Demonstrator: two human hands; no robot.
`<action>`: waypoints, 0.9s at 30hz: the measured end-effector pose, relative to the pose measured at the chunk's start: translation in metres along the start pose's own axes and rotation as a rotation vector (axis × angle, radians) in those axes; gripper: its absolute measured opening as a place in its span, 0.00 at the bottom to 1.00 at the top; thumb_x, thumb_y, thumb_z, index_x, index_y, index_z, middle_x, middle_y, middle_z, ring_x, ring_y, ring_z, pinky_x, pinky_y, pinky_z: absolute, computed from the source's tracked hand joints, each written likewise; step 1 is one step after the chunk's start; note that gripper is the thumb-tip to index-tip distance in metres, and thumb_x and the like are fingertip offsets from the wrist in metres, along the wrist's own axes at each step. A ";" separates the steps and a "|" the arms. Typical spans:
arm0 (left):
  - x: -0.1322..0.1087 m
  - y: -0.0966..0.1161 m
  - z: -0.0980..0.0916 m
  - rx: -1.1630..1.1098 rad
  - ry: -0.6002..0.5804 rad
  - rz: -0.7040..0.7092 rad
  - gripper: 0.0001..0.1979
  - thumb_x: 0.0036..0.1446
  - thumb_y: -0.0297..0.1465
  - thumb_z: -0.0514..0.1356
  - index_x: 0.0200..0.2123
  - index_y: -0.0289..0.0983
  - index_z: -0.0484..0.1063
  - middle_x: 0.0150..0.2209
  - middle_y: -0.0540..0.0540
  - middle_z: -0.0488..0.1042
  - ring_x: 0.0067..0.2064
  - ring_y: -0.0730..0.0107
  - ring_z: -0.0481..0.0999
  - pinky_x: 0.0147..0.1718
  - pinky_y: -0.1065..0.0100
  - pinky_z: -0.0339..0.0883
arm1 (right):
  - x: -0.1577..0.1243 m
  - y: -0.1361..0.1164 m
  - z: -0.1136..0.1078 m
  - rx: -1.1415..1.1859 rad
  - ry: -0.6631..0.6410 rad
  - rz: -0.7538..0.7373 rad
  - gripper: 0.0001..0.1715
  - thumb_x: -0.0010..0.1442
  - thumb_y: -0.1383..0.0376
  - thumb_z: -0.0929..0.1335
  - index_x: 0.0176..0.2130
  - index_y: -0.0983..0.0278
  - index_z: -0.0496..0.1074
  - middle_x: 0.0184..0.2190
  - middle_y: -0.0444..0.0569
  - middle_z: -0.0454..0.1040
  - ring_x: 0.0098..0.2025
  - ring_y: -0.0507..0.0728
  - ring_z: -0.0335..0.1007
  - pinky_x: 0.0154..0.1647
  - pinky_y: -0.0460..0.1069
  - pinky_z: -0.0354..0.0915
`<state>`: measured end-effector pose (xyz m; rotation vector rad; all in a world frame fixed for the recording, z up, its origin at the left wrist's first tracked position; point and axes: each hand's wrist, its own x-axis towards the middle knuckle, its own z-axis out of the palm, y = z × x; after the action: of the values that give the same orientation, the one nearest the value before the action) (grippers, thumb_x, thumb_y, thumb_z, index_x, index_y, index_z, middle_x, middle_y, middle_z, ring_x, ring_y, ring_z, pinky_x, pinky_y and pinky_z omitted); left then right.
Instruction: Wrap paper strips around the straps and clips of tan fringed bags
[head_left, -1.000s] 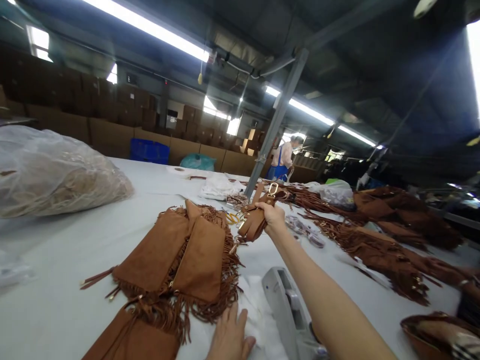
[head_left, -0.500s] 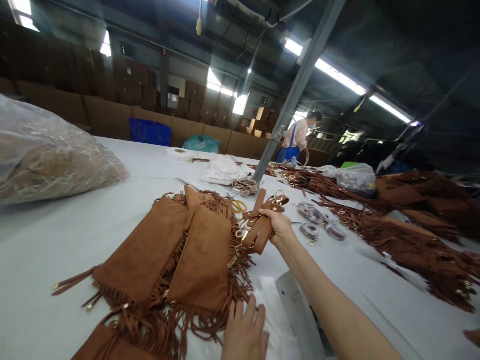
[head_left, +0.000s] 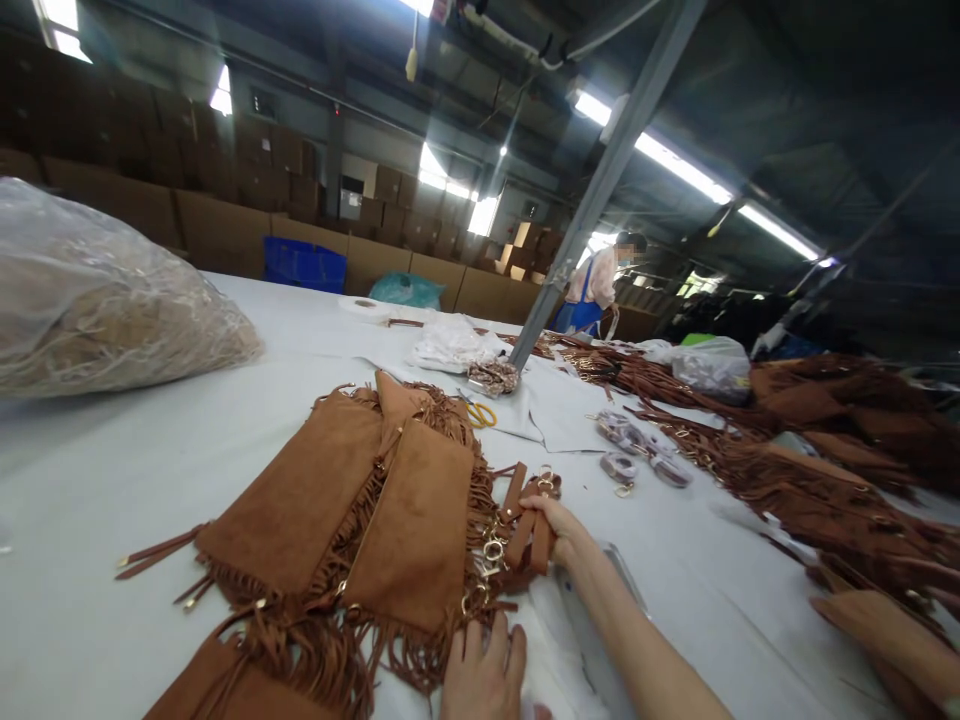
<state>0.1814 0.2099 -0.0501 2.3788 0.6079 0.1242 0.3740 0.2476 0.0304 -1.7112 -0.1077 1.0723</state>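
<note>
My right hand [head_left: 556,522] is closed around a bundle of brown straps [head_left: 519,548] with gold rings and clasps. The bundle is beside the fringe of a brown fringed bag [head_left: 420,525]. Below that bag, my left hand [head_left: 484,672] lies with its fingers stretched out at the fringe's lower edge. A second brown fringed bag [head_left: 296,490] lies to the left, and part of another brown bag [head_left: 225,690] shows at the bottom. Under my right forearm is a grey object [head_left: 592,630], partly hidden, with clear plastic beside it.
Yellow-handled scissors [head_left: 481,414] and rolled straps [head_left: 634,440] lie on the white table [head_left: 97,480]. A large plastic bag [head_left: 112,300] stands left, a metal post [head_left: 577,235] behind. At right are piled brown bags [head_left: 832,500] and another person's hand [head_left: 877,625]; a co-worker [head_left: 596,285] stands farther back.
My right hand has come down and nearer with the straps, beside the bag's fringe. My left hand has barely moved. Another person's hand and forearm have come into view at the right.
</note>
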 end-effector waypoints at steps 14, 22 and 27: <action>0.037 -0.015 -0.116 0.161 0.180 0.221 0.21 0.62 0.36 0.44 0.55 0.41 0.63 0.51 0.43 0.71 0.55 0.56 0.64 0.54 0.53 0.53 | -0.044 -0.049 -0.032 -0.050 -0.128 0.121 0.08 0.52 0.65 0.65 0.32 0.67 0.69 0.20 0.51 0.76 0.19 0.55 0.71 0.25 0.49 0.70; 0.053 -0.071 -0.088 0.443 0.270 0.129 0.25 0.61 0.38 0.43 0.56 0.33 0.62 0.53 0.37 0.69 0.62 0.49 0.54 0.60 0.47 0.34 | -0.044 -0.059 -0.028 -0.048 -0.049 0.014 0.06 0.50 0.67 0.66 0.31 0.68 0.68 0.20 0.53 0.76 0.20 0.56 0.72 0.24 0.50 0.71; 0.048 -0.077 -0.108 0.559 0.306 -0.053 0.20 0.54 0.27 0.49 0.49 0.31 0.69 0.48 0.34 0.73 0.59 0.46 0.57 0.58 0.42 0.34 | -0.038 -0.038 -0.033 -0.068 0.013 -0.049 0.08 0.47 0.69 0.68 0.32 0.69 0.68 0.19 0.52 0.76 0.19 0.56 0.71 0.22 0.50 0.71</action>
<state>0.1672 0.3471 -0.0191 2.9047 0.9490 0.3368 0.3904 0.2196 0.0848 -1.7669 -0.1783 1.0318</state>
